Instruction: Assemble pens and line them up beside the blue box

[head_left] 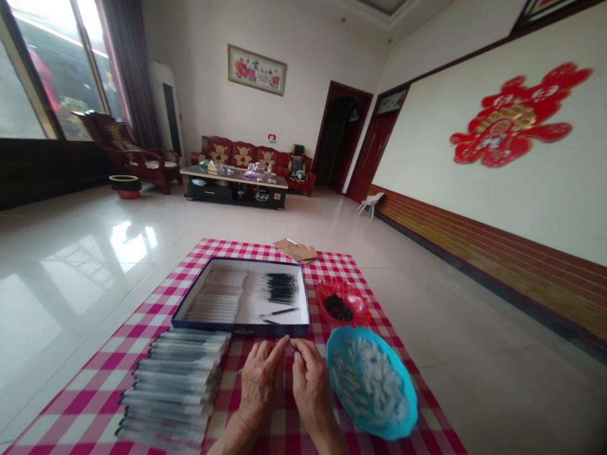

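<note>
My left hand and my right hand meet in front of the tray, fingertips pinched close together. A slim pen lies in my left hand, its thin end showing past the left side; the rest is covered by the fingers. What my right fingertips pinch is too small and blurred to name. Left of my hands is a stack of clear-barrelled pens with dark ends. The shallow tray behind holds clear tubes and dark-ended refills. A blue bowl of translucent caps stands to the right.
A red bowl with small black pieces stands behind the blue bowl. Brown cardboard pieces lie at the far edge of the checked tablecloth. Across the room are a coffee table, a wooden sofa and a small chair.
</note>
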A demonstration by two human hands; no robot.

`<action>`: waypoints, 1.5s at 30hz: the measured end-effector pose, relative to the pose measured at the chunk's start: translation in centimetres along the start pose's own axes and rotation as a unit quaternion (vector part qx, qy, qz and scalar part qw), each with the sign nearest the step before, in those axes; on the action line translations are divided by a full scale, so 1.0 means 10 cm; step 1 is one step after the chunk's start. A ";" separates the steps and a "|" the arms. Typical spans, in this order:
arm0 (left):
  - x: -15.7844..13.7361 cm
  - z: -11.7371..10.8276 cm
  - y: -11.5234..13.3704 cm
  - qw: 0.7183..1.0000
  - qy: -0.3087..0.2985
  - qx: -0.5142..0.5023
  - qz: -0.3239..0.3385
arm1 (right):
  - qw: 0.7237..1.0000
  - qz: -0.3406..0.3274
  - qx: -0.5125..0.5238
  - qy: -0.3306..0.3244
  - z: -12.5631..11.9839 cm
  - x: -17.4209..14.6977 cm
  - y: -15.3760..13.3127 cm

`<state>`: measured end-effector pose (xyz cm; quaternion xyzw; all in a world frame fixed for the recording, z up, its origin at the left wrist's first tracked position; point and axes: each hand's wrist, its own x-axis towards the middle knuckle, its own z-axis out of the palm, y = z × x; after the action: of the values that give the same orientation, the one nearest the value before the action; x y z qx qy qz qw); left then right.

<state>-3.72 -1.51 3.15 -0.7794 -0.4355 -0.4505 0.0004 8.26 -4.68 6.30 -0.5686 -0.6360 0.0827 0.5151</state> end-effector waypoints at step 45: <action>-0.02 0.00 0.10 0.995 -0.006 -0.099 0.019 | 0.981 0.131 0.117 -0.079 -0.34 0.08 0.14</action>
<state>-3.10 -2.22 3.41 -0.7867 -0.3739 -0.4861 -0.0707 11.87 -5.15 7.35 -0.5740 -0.5808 0.2684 0.5110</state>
